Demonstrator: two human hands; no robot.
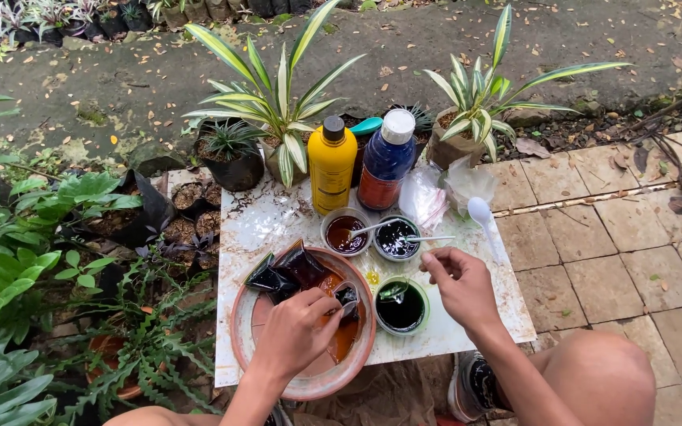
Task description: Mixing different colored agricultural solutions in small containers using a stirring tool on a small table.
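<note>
**Mixing station on the tile table: what each hand is doing**

You're crouching at the near edge of the white table [467,331], and your left hand [297,331] is reaching into the terracotta bowl [262,347] at the near-left corner, with its grip closing on a small glass cup [346,298] tipped in the orange-brown liquid, probably so it fills without spilling over the rim. Dark filled plastic packets [286,272] are leaning on the bowl's far wall, out of the way.

Your right hand [459,284] is hovering over the middle, fingers pinching together on the thin spoon handle [429,238] that's resting in the far dark cup [396,237]. The brown cup [345,233] is sitting just beside it, and the green-rimmed cup [401,306] is nearer you. The yellow bottle [331,166] and blue bottle [387,162] are standing upright at the far edge, clear of your arms.
</note>
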